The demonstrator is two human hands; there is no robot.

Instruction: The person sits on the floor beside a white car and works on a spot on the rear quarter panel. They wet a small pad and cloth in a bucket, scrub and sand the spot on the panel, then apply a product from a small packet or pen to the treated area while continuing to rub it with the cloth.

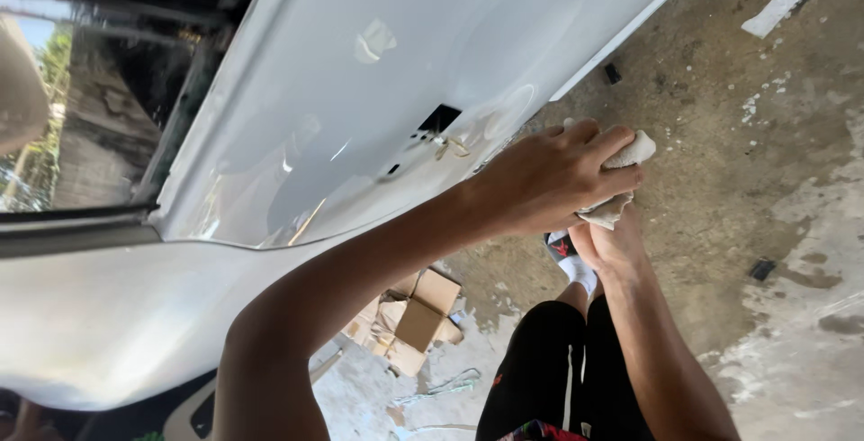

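White car door (360, 72), glossy, fills the upper left and centre; lower edge runs from far right top down toward the hands. Dark slot in the panel at centre, a small pale tag just beside it. Window (81, 108) at far left, dark frame, trees and a wall seen through the glass.

Concrete floor (756, 189) takes the right side, stained and patchy, with white flecks. Paper scrap (776, 9) lies at top right, well apart from the hands. Small black bits scattered on the floor, one near the door's edge, one at right.

Flattened cardboard boxes (414, 319) lie on the floor at lower centre, below the forearm.

Person's legs in black trousers at the bottom, white sock and a shoe showing just below the hands.

Left hand (549, 175): fingers curled tight over a cloth (634, 153), knuckles up, close to the door's lower edge. Cloth is off-white, bunched, poking out past the fingertips and below the palm.

Right hand (612, 241): directly under the left, touching the cloth from below. Mostly hidden; cannot tell if its fingers are closed.
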